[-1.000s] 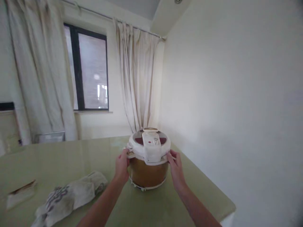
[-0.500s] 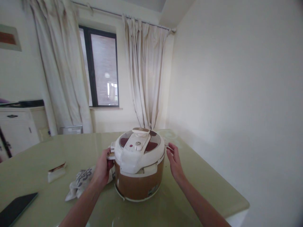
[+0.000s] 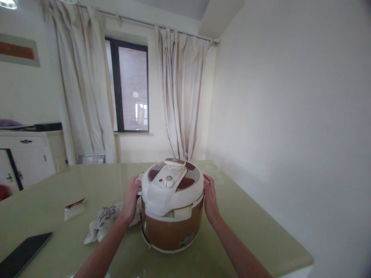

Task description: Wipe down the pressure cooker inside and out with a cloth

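In the head view, a round electric pressure cooker with a brown body and a white lid (image 3: pixel 172 206) is seen standing upright on the pale green glossy tabletop (image 3: pixel 255 231), near its right side. Its axis is vertical, and the white handle bar across the lid runs from the far knob toward the near left, so the front is turned slightly to the left of the viewer. The left hand (image 3: pixel 131 200) is pressed flat against the cooker's left side just under the lid rim, fingers held together and only slightly curved. The right hand (image 3: pixel 210 199) is laid against the right side likewise, fingers (image 3: pixel 206 181) close together (touching the lid edge). The cooker is thus clasped between both palms.

A patterned grey-white cloth (image 3: pixel 107 222) is lying just left of the cooker, a small folded paper packet (image 3: pixel 74 209) farther left, and a dark flat tablet (image 3: pixel 23 255) at the near left edge.

Compared with half a second before, the right hand, then apart from the cooker, has been brought against it.
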{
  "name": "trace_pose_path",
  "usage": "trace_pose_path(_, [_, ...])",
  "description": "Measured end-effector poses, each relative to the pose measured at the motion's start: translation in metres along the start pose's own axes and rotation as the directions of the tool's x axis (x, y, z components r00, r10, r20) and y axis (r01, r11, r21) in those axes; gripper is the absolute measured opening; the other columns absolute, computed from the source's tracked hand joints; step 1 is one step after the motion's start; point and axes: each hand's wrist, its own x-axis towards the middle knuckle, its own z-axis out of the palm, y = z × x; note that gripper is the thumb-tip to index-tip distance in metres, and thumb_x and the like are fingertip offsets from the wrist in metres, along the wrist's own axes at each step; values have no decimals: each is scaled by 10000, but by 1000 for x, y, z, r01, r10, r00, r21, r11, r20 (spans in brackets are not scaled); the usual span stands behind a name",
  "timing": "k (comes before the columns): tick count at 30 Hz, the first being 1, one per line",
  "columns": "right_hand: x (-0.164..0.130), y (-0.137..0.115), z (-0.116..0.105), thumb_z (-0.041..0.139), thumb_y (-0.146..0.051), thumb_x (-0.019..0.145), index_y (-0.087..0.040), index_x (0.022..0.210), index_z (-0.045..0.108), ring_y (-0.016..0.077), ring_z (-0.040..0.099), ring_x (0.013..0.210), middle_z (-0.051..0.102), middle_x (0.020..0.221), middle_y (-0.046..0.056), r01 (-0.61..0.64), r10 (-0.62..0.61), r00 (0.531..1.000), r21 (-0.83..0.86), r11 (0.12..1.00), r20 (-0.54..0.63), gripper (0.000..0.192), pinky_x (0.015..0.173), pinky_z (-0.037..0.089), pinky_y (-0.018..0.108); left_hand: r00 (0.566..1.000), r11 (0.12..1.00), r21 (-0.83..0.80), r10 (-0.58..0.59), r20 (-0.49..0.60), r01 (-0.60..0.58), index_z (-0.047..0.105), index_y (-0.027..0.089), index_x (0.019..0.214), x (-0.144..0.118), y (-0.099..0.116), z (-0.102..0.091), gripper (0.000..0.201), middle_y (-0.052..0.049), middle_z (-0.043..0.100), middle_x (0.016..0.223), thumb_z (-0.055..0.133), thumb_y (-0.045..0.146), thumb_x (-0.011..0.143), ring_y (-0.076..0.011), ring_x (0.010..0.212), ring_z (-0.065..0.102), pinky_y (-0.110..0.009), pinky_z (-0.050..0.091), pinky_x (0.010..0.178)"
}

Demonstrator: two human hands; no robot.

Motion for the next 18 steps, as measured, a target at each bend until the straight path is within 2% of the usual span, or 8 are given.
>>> trace_pose_path(2, [5, -1, -12, 401, -704, 1031, -237, 1336, 584, 262, 651, 1239, 709, 1314, 112, 28, -22, 998, -93, 995, 67, 587, 1070, 506, 430, 1000, 998, 54, 9, 21, -10, 646, 223, 1308, -3, 0, -4, 666, -106, 679, 1381, 580, 749, 906, -315, 1309, 600, -457, 442, 1158])
trace_pose_path(4, [19, -5, -27, 344, -718, 1032, -236, 1302, 608, 273, 726, 1032, 771, 1086, 93, 10, 15, 995, -258, 966, 95, 613, 922, 554, 421, 999, 997, 81, -10, 39, 7, 628, 237, 1323, -5, 0, -8, 667, -106, 671, 1391, 603, 748, 895, -318, 1277, 615, -455, 472, 1122])
trace_pose_path(6, [38, -16, -40, 313, -722, 1026, -234, 1200, 652, 279, 728, 829, 757, 854, 67, 0, 29, 998, -475, 880, 54, 619, 799, 544, 409, 999, 994, 105, -7, 54, 1, 627, 250, 1322, -6, 1, -11, 648, -99, 676, 1380, 593, 744, 904, -314, 1247, 629, -448, 493, 1089])
trace_pose_path(9, [67, -52, -42, 325, -668, 1046, -235, 1014, 685, 264, 715, 846, 756, 887, 82, 168, -142, 986, -632, 756, 93, 564, 810, 514, 387, 996, 984, 165, 60, 60, -70, 654, 264, 1285, -6, 5, -13, 583, -79, 692, 1347, 565, 721, 934, -303, 1259, 622, -441, 468, 1117])
trace_pose_path(11, [81, -85, -25, 370, -648, 1056, -225, 1068, 693, 230, 711, 924, 758, 1073, 96, 365, -257, 929, -553, 749, 265, 532, 856, 515, 357, 994, 976, 192, 93, 58, -103, 667, 266, 1246, -6, 10, -12, 569, -70, 712, 1289, 552, 728, 935, -298, 1246, 625, -436, 468, 1116])
trace_pose_path(13, [91, -116, 3, 399, -659, 1058, -223, 1157, 695, 200, 708, 890, 747, 1167, 94, 472, -233, 854, -502, 725, 465, 536, 828, 519, 333, 994, 972, 207, 101, 51, -110, 672, 267, 1202, -6, 15, -12, 579, -63, 729, 1205, 550, 755, 916, -293, 1183, 642, -427, 493, 1080])
trace_pose_path(15, [98, -139, 38, 442, -704, 1033, -219, 1191, 705, 233, 715, 961, 747, 1203, 111, 543, -120, 778, -563, 623, 617, 574, 856, 518, 353, 993, 972, 207, 104, 46, -112, 679, 269, 1166, -5, 19, -11, 592, -61, 734, 1150, 567, 779, 888, -289, 1130, 650, -415, 513, 1046])
trace_pose_path(18, [104, -153, 83, 523, -727, 986, -182, 1185, 720, 331, 712, 1077, 756, 1203, 168, 656, 92, 659, -630, 415, 747, 613, 887, 527, 411, 994, 979, 170, 103, 37, -108, 691, 252, 1154, -3, 22, -9, 643, -79, 735, 1156, 601, 808, 844, -302, 1131, 651, -414, 525, 1035])
